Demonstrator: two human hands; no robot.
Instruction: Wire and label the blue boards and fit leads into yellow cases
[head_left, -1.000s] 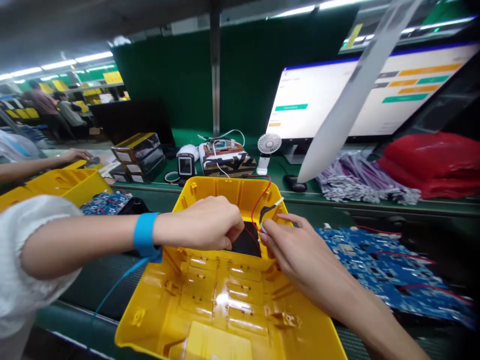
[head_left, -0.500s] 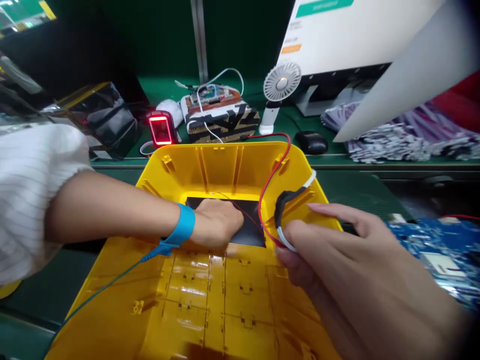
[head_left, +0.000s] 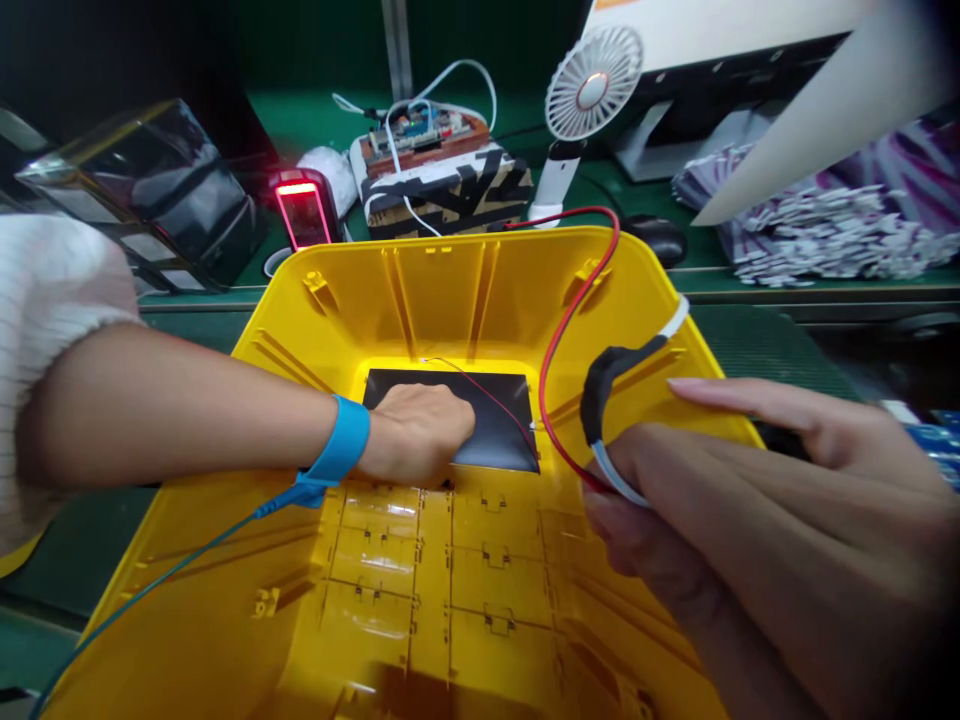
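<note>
A large yellow plastic shell [head_left: 442,290] lies with its hollow inside facing me. At its far end is a flat black panel [head_left: 499,420], crossed by a thin red wire [head_left: 484,388]. My left hand [head_left: 420,430] rests closed over the panel's left part. Its fingertips are hidden, so I cannot tell what is in them. Around that wrist is a blue strap [head_left: 347,440] with a cord. At the shell's right side, my right hand [head_left: 750,520] pinches a red and white cable [head_left: 556,370], partly wrapped in black tape [head_left: 596,395]. Its index finger is stretched out.
Behind the shell stand a lit red scanner [head_left: 304,210], a taped box [head_left: 450,190] with a circuit board on top, a small white fan [head_left: 592,95] and a black mouse [head_left: 660,240]. Bundled white-and-purple strips [head_left: 817,225] lie at right. A blue board [head_left: 937,450] shows at the right edge.
My view has shifted down and closer to the shell, so the things behind appear higher. Both hands stay closed in about the same places, the right one still on the cable.
</note>
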